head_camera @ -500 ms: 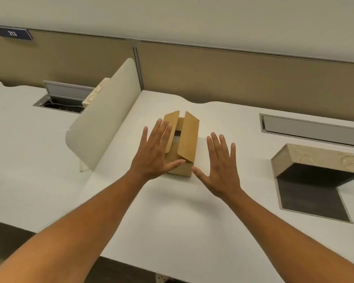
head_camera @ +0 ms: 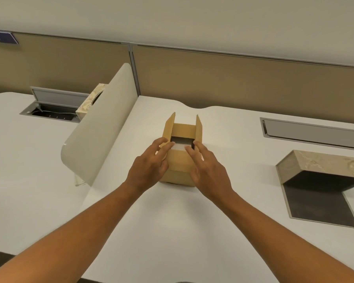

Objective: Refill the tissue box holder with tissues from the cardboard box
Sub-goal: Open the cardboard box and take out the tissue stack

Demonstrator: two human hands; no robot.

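Cardboard box (head_camera: 181, 154): brown card, standing at the middle of the white desk (head_camera: 49, 190), side flaps upright, near and far flaps folded in, a gap left between them
Inside the box: a pale sheet or pack shows through the gap, most likely the tissues; dark space behind it, how full I cannot tell
Left hand (head_camera: 149, 165): at 9 o'clock of the box, fingers spread and loose, tips touching the near flap's edge at the opening, clamped on nothing
Right hand (head_camera: 207, 166): at 3 o'clock of the box, fingers apart, tips at the same edge, holding nothing
Step in hand: opening the box, by my reading
Next move: fold the near flap back, then pinch the pale pack and lift it straight up
Tissue box holder (head_camera: 323, 167): marbled cover at 3 o'clock, well apart from the box, tipped up off its dark base, empty inside as far as can be seen
Second marbled box (head_camera: 92, 104): at 10 o'clock, behind the curved divider (head_camera: 102, 127), contents hidden
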